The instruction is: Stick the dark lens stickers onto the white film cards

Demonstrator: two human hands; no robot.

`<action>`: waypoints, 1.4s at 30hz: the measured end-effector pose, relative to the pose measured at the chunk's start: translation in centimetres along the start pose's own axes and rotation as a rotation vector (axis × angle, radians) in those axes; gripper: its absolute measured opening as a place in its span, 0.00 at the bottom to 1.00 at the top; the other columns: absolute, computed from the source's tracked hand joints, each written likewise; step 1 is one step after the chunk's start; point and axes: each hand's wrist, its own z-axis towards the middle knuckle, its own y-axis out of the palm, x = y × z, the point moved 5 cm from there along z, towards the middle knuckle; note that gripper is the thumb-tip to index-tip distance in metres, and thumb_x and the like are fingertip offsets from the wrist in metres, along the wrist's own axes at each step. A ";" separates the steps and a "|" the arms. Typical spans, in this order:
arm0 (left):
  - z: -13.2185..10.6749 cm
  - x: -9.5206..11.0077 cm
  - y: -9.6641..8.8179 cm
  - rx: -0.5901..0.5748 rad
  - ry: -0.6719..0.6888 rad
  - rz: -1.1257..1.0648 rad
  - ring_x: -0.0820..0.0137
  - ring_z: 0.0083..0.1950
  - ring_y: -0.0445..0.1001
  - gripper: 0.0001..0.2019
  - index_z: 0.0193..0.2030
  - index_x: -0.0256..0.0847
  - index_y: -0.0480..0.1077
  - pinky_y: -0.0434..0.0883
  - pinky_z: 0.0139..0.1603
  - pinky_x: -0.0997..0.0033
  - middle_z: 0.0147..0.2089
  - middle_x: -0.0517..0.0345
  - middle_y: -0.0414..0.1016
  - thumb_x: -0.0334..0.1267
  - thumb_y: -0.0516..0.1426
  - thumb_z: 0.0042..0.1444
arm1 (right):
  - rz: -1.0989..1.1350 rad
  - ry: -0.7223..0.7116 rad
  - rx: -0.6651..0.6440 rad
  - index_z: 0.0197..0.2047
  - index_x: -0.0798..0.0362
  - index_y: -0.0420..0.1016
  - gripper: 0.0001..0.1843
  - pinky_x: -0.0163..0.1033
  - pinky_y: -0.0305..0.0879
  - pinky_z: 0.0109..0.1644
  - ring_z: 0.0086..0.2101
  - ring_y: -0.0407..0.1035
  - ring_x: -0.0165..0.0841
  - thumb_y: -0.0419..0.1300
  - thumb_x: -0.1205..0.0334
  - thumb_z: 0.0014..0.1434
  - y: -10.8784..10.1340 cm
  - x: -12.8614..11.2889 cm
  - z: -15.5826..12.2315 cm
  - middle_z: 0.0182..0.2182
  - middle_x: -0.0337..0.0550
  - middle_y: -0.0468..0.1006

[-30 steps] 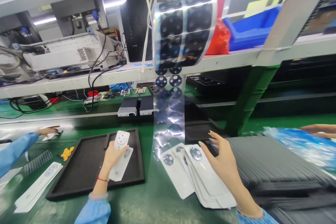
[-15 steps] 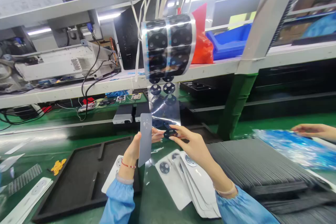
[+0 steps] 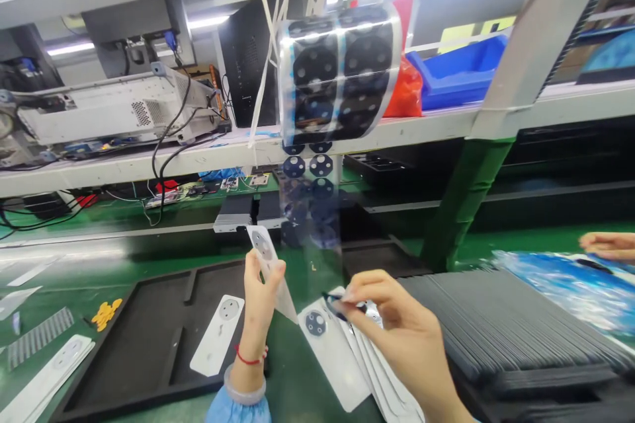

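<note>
My left hand (image 3: 258,307) holds a white back cover (image 3: 265,258) upright above the green bench, its round camera opening facing me. My right hand (image 3: 391,327) pinches a small dark round sticker (image 3: 331,299) between thumb and finger, just right of that cover. A clear strip (image 3: 311,211) carrying dark round stickers hangs down from a roll (image 3: 340,73) tied up under the shelf. A fanned pile of white covers (image 3: 337,357) lies under my right hand. Another white cover (image 3: 218,334) lies in the black tray (image 3: 124,357).
A stack of dark flat trays (image 3: 510,337) fills the right side. Another person's hand (image 3: 608,244) rests on blue film (image 3: 560,281) at far right. White covers (image 3: 47,373) and yellow bits (image 3: 105,314) lie at left. A shelf with a white instrument (image 3: 106,109) and cables runs behind.
My right hand has come down from the hanging strip with a sticker pinched in it. My left hand turned the cover so its face shows and moved slightly lower.
</note>
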 end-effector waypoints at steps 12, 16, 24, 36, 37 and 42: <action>-7.2 3.4 3.8 -0.316 -0.046 0.074 0.59 0.47 0.83 0.19 0.54 0.42 0.62 0.76 0.43 0.64 0.51 0.44 0.82 0.52 0.57 0.66 | 0.063 0.490 0.328 0.32 0.50 0.82 0.14 0.38 0.70 0.37 0.30 0.71 0.34 0.76 0.50 0.48 1.8 2.4 -1.0 0.29 0.40 0.81; -8.0 3.7 4.0 -0.256 0.076 0.048 0.56 0.60 0.78 0.21 0.59 0.39 0.63 0.72 0.59 0.56 0.62 0.37 0.75 0.53 0.51 0.70 | 0.029 0.505 0.352 0.31 0.50 0.82 0.15 0.39 0.69 0.34 0.28 0.69 0.34 0.76 0.49 0.47 1.8 2.0 -1.2 0.27 0.40 0.80; -8.4 3.7 4.2 -0.252 0.109 0.060 0.57 0.59 0.79 0.22 0.61 0.38 0.63 0.74 0.58 0.57 0.58 0.37 0.78 0.53 0.48 0.72 | 0.072 0.506 0.378 0.29 0.50 0.82 0.15 0.37 0.68 0.32 0.27 0.69 0.33 0.76 0.49 0.46 2.1 1.4 -1.4 0.26 0.40 0.80; -8.7 3.9 4.1 -0.171 0.062 0.009 0.56 0.58 0.79 0.20 0.57 0.41 0.65 0.75 0.57 0.57 0.54 0.42 0.80 0.53 0.53 0.69 | 0.038 0.456 0.364 0.31 0.49 0.81 0.12 0.36 0.69 0.32 0.27 0.71 0.32 0.76 0.52 0.50 2.2 1.0 -1.4 0.26 0.38 0.79; -8.7 4.0 4.1 -0.168 0.066 -0.004 0.55 0.58 0.79 0.21 0.57 0.40 0.65 0.75 0.58 0.57 0.54 0.41 0.80 0.54 0.53 0.68 | 0.019 0.433 0.362 0.31 0.49 0.81 0.11 0.36 0.69 0.31 0.26 0.70 0.32 0.75 0.53 0.50 2.2 0.8 -1.4 0.26 0.38 0.78; -8.5 3.8 4.0 -0.136 0.045 0.004 0.56 0.52 0.82 0.20 0.50 0.42 0.65 0.76 0.52 0.58 0.48 0.43 0.82 0.58 0.52 0.69 | -0.117 0.238 0.372 0.35 0.46 0.81 0.08 0.37 0.69 0.33 0.27 0.70 0.32 0.74 0.57 0.55 2.7 -0.1 -1.9 0.28 0.36 0.76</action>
